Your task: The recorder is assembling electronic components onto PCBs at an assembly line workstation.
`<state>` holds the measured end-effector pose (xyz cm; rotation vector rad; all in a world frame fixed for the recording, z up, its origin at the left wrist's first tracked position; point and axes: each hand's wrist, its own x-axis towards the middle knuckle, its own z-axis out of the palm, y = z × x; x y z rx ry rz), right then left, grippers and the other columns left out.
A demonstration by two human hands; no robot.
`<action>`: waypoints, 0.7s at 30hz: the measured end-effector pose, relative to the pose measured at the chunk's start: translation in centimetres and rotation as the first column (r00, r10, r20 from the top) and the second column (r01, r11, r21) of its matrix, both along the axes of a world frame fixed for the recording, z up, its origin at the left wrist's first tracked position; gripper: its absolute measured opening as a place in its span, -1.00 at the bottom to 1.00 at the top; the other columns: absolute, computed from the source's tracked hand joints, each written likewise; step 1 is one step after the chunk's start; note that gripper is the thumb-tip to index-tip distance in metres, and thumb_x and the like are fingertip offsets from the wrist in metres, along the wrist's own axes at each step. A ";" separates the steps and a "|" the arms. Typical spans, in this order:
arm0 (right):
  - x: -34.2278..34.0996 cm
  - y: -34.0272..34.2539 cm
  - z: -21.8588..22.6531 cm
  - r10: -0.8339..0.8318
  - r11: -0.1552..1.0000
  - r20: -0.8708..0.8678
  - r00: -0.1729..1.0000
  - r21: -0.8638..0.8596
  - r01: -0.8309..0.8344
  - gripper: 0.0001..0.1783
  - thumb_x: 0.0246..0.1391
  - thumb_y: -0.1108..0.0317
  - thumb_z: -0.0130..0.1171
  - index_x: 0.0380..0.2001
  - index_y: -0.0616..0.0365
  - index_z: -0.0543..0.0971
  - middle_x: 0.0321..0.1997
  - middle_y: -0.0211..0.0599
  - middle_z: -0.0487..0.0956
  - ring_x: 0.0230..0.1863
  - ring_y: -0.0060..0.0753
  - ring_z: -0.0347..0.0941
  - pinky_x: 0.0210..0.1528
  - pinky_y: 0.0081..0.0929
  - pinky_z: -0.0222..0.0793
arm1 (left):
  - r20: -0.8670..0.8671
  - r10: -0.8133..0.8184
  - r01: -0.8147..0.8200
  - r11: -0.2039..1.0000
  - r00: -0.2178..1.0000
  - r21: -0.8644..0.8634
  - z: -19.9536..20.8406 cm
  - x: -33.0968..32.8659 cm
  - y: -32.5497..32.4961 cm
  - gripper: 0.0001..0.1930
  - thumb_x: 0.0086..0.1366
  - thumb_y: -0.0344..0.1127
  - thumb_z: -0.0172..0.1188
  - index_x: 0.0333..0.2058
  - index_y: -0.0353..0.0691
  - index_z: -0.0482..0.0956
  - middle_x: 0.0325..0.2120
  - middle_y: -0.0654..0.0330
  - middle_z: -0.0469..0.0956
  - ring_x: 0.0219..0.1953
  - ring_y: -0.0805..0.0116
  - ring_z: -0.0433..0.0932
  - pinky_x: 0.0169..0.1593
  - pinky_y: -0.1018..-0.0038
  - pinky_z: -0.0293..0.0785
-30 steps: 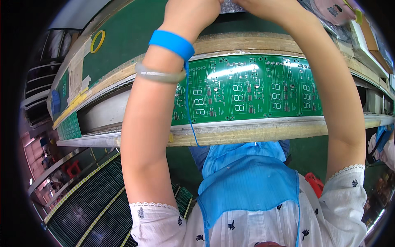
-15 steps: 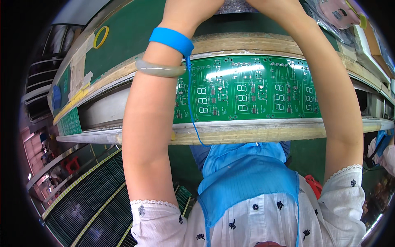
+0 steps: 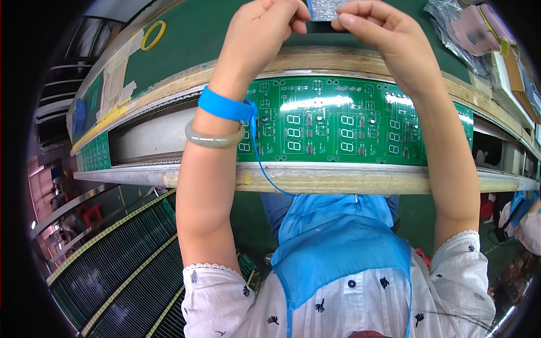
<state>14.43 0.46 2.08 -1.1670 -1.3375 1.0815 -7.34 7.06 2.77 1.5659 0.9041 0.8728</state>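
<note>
A green circuit board panel [image 3: 327,135] with several white three-digit outlines lies in the rail track in front of me. Beyond it, at the top edge, is a blue-edged container of small shiny clear parts [image 3: 328,10]. My left hand [image 3: 267,31] is just left of that container, its fingers curled in a pinch; whatever is between them is too small to make out. My right hand [image 3: 389,34] hovers at the container's right side, thumb and forefinger tips close together, contents unclear. A blue wrist strap [image 3: 220,104] with a cord and a pale bangle [image 3: 214,136] circle my left arm.
Wooden rails [image 3: 338,180] border the track. A yellow ring [image 3: 153,35] lies on the green bench at the far left. Far right are a pink container [image 3: 470,28] and clear plastic bags. Racks of boards [image 3: 118,270] stand at lower left. Another person's arm shows at the right edge.
Both hands have drawn back toward me from the top edge, and their fingers now show. In the picture, the board panel sits slightly farther right.
</note>
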 end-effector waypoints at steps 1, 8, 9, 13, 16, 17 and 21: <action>0.3 -0.3 -0.4 0.023 0.994 -0.063 0.998 -0.101 -0.030 -0.69 0.27 0.26 0.29 0.00 0.18 0.64 -0.09 -0.35 0.70 -0.17 -0.69 0.50 -0.07 -0.64 0.41 | 0.024 -0.003 0.004 0.998 1.000 -0.058 0.2 -0.2 -0.8 -0.74 0.45 -0.33 0.01 -0.27 -0.31 0.66 -0.50 0.33 0.55 -0.52 0.66 0.37 -0.42 0.70 0.26; -0.1 -1.5 -1.4 0.096 0.971 -0.241 0.966 -0.189 -0.144 -0.67 0.26 0.34 0.29 0.05 0.20 0.64 -0.07 -0.31 0.71 -0.18 -0.69 0.52 -0.07 -0.70 0.43 | 0.247 -0.091 0.144 0.968 0.965 -0.205 -2.0 -3.3 -2.3 -0.77 0.37 -0.35 0.25 -0.06 -0.27 0.73 -0.54 0.43 0.46 -0.47 0.61 0.37 -0.38 0.60 0.33; -0.4 -1.6 -1.3 0.099 0.970 -0.240 0.966 -0.192 -0.147 -0.67 0.26 0.34 0.29 0.05 0.20 0.64 -0.07 -0.31 0.71 -0.18 -0.69 0.52 -0.07 -0.70 0.43 | 0.258 -0.098 0.163 0.957 0.961 -0.241 -2.0 -3.6 -2.6 -0.73 0.39 -0.36 0.25 0.01 -0.29 0.70 -0.52 0.48 0.43 -0.45 0.70 0.30 -0.37 0.69 0.28; -1.4 -2.1 -1.2 0.066 0.978 -0.141 0.988 -0.189 -0.093 -0.71 0.26 0.36 0.29 0.01 0.21 0.66 -0.09 -0.30 0.71 -0.04 -0.59 0.59 0.00 -0.67 0.44 | 0.208 -0.118 0.147 0.981 0.971 -0.130 -1.8 -4.4 -3.5 -0.74 0.35 -0.41 0.28 -0.01 -0.31 0.70 -0.49 0.42 0.52 -0.44 0.66 0.41 -0.32 0.70 0.38; -1.9 -2.3 -1.3 0.087 0.982 -0.028 0.996 -0.166 -0.090 -0.75 0.26 0.36 0.29 -0.04 0.21 0.67 -0.11 -0.33 0.71 -0.03 -0.55 0.60 0.03 -0.63 0.46 | 0.293 -0.023 0.082 0.978 0.956 -0.189 -2.6 -4.5 -3.4 -0.74 0.31 -0.44 0.33 -0.03 -0.31 0.71 -0.42 0.35 0.62 -0.39 0.61 0.53 -0.24 0.70 0.48; -2.1 -2.4 -1.3 0.094 0.987 0.029 0.995 -0.136 -0.090 -0.77 0.26 0.36 0.29 -0.06 0.21 0.68 -0.13 -0.35 0.70 -0.06 -0.55 0.60 0.03 -0.61 0.46 | 0.276 -0.026 0.084 0.976 0.961 -0.202 -2.9 -4.8 -3.2 -0.74 0.29 -0.45 0.34 -0.04 -0.29 0.71 -0.39 0.33 0.64 -0.36 0.58 0.56 -0.21 0.68 0.51; -3.2 -3.2 -1.4 0.077 0.991 0.155 0.985 -0.124 -0.058 -0.80 0.28 0.36 0.27 -0.10 0.21 0.68 -0.16 -0.41 0.70 -0.13 -0.60 0.59 0.02 -0.58 0.47 | 0.168 -0.028 0.062 0.978 0.985 -0.199 -2.0 -5.5 -3.4 -0.76 0.26 -0.43 0.38 -0.09 -0.28 0.73 -0.34 0.29 0.69 -0.31 0.57 0.60 -0.18 0.65 0.53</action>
